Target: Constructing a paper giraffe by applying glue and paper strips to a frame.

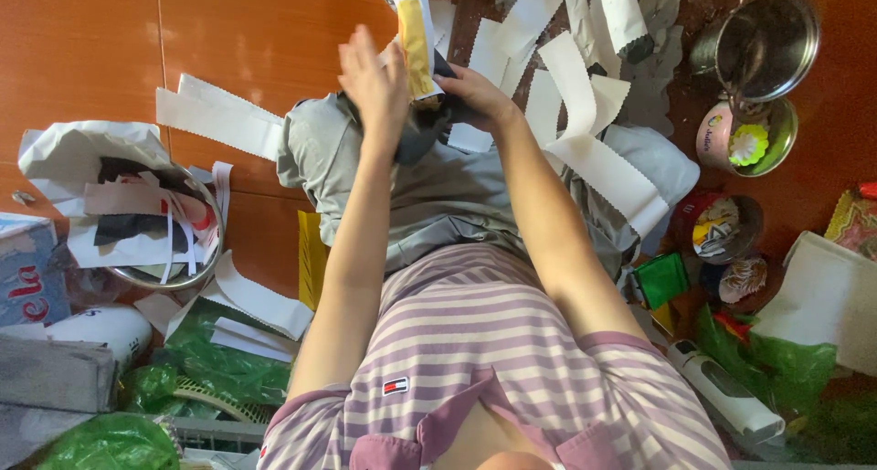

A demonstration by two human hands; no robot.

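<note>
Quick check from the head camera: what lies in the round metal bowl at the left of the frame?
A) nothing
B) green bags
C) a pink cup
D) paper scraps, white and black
D: the metal bowl holds a heap of white and black paper scraps.

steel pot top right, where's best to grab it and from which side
Probably by the handle on the left of the steel pot, coming from above. It juts clear of the rim, while the pink tin crowds the pot's lower edge.

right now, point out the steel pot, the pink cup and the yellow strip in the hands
steel pot (pixel 766 45), head view, its inner bottom
pink cup (pixel 715 134), head view, its side wall
yellow strip (pixel 416 36), head view, middle of its length
</note>
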